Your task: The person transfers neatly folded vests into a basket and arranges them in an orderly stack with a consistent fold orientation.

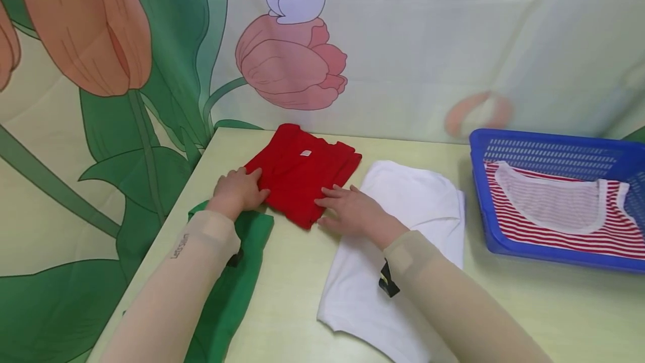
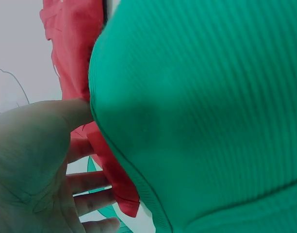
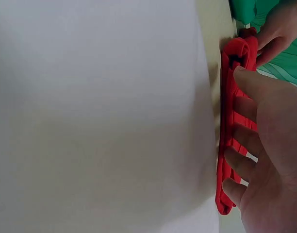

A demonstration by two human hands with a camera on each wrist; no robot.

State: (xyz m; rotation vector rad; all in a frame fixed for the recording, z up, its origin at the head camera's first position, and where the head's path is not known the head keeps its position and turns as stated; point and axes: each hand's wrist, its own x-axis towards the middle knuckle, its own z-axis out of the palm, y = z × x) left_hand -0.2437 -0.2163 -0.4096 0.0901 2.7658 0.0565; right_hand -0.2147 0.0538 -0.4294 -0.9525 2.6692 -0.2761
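Observation:
A folded red garment (image 1: 302, 175) with a small white label lies at the back left of the table. My left hand (image 1: 237, 190) is at its left edge; in the left wrist view the fingers (image 2: 92, 182) reach out fairly straight beside the red cloth. At the opposite edge, my right hand (image 1: 353, 210) has its fingers spread, with the fingertips on the red fabric. Under the left forearm lies a green garment (image 1: 249, 273), which fills much of the left wrist view. A folded white garment (image 1: 418, 195) lies beneath the right hand and forearm.
A blue plastic basket (image 1: 491, 244) stands at the right, with a red-and-white striped garment (image 1: 549, 234) inside. Behind the pale table (image 1: 287, 307) hangs a curtain (image 1: 403, 60) printed with tulips and a white animal.

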